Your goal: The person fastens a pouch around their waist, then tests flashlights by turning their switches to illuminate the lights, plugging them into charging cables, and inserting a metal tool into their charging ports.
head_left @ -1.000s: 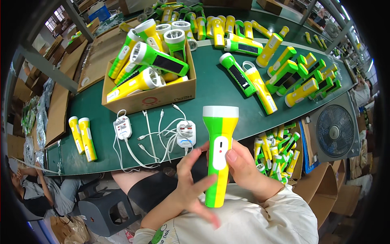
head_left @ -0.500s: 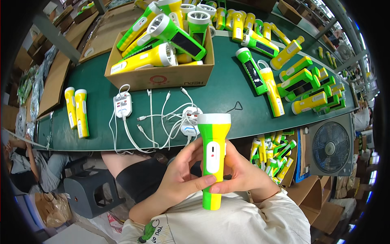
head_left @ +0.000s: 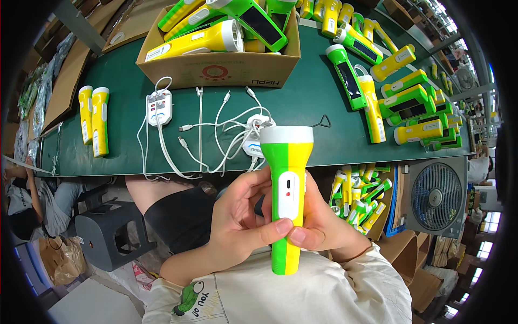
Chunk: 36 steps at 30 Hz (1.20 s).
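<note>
Upright in front of my chest stands a green and yellow flashlight (head_left: 280, 254), its wide white head at the top. A white panel on its side, with a dark port slot and a red dot, faces me. My left hand (head_left: 237, 216) is wrapped round it from the left, and my right hand (head_left: 318, 218) from the right. Both thumbs press the lower body, nearly meeting. The other fingers are partly hidden behind it. Just beyond the flashlight's head lies a white charging hub (head_left: 253, 141) with loose white cables on the green table (head_left: 216, 102).
A cardboard box (head_left: 216, 70) full of flashlights stands at the back. Two flashlights (head_left: 100, 121) lie at left, several more (head_left: 372, 108) at right. A second charging hub (head_left: 159, 108) sits left of centre. Below the table's right edge are a flashlight bin (head_left: 356, 200) and a fan (head_left: 435, 195).
The view has shifted, so the table and box sit higher in the picture. The flashlight appears slightly larger and closer, with both hands keeping their hold on it.
</note>
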Available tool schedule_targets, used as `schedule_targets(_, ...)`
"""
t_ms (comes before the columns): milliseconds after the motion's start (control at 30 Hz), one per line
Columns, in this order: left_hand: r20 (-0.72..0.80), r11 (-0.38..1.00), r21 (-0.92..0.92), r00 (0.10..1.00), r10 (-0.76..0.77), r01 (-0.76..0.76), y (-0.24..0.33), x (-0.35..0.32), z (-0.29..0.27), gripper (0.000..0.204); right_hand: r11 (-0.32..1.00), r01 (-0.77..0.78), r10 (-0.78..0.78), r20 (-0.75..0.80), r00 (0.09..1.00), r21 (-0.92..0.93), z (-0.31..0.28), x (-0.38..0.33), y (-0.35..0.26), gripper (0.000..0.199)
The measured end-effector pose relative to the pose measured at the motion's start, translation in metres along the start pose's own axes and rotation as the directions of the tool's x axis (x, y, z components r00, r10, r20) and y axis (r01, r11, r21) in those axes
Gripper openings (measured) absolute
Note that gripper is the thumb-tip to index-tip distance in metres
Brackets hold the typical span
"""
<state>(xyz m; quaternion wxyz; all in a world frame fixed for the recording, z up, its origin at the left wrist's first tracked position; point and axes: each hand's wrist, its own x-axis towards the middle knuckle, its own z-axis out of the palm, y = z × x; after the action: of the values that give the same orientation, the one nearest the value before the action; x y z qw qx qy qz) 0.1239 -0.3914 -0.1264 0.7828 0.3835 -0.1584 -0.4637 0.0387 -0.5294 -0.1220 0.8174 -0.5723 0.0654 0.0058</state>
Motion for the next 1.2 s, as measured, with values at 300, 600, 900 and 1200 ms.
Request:
schedule_targets(300, 0.197, 0.906, 0.323, 0.956, 0.217, -0.272, -0.017, 0.014, -0.004, 0.069, 0.996, 0.079, -0.076, -0.083, 0.994, 0.036, -0.011, -0.011, -0.007, 0.080)
schedule_targets(600, 0.333, 0.920, 0.367, 0.943, 0.006, -0.135, -0.076, 0.022, 0.005, 0.021, 0.792, 0.597, -0.592, -0.400, 0.699, -0.129, -0.020, -0.068, -0.073, 0.072)
schedule_targets(900, 0.667, 0.702, 0.707, 0.413, -0.620, -0.086, -0.124, 0.004, 0.014, 0.027, 0.586, 0.807, -0.677, -0.587, 0.444, -0.066, 0.020, -0.139, -0.076, 0.054)
schedule_targets(1200, 0.623, 0.660, 0.742, 0.245, -0.743, 0.114, -0.138, -0.026, 0.020, 0.026, 0.455, 0.890, -0.681, -0.654, 0.330, -0.025, 0.075, -0.218, -0.048, 0.090)
